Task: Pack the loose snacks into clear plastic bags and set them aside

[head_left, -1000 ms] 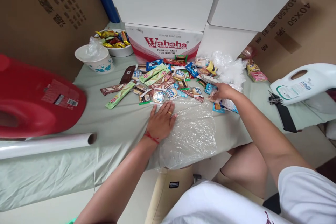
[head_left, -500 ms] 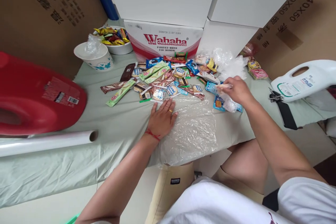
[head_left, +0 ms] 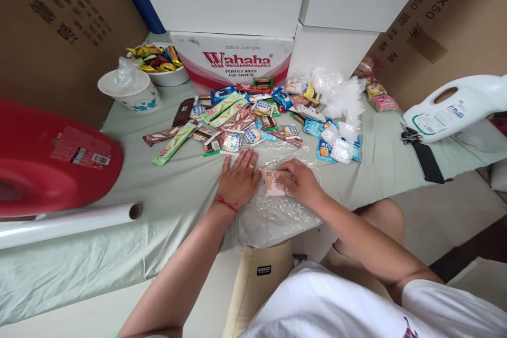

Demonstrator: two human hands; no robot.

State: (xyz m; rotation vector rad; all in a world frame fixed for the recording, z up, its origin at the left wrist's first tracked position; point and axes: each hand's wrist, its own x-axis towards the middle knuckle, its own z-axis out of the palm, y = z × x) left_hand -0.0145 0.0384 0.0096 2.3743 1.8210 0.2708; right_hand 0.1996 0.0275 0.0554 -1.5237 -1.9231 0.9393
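Observation:
Flat on the table, fingers stretched out, my left hand (head_left: pixel 240 179) presses the left edge of a sheet of clear plastic film (head_left: pixel 261 222). My right hand (head_left: pixel 301 182) grips a small pink-and-white snack packet (head_left: pixel 273 183) against the film, right beside my left thumb. Beyond both hands spreads a pile of wrapped snacks, with green sticks (head_left: pixel 174 142), brown sticks (head_left: pixel 162 135) and small round biscuit packs (head_left: pixel 232 141). Crumpled film bundles (head_left: pixel 343 150) lie on blue packets (head_left: pixel 325 152) to the right of the pile.
On the left are a red jug (head_left: pixel 59 158), a film roll (head_left: pixel 71 225), a paper cup (head_left: pixel 130 90) and a bowl (head_left: pixel 170 78) of wrapped sweets. A Wahaha carton (head_left: pixel 237 60) stands behind. At right are a white detergent bottle (head_left: pixel 451 105) and a black phone-like object (head_left: pixel 428 163) with keys.
My right hand has brought the pink-and-white packet from the right side of the pile down and left onto the film. My left hand keeps its place on the film's edge.

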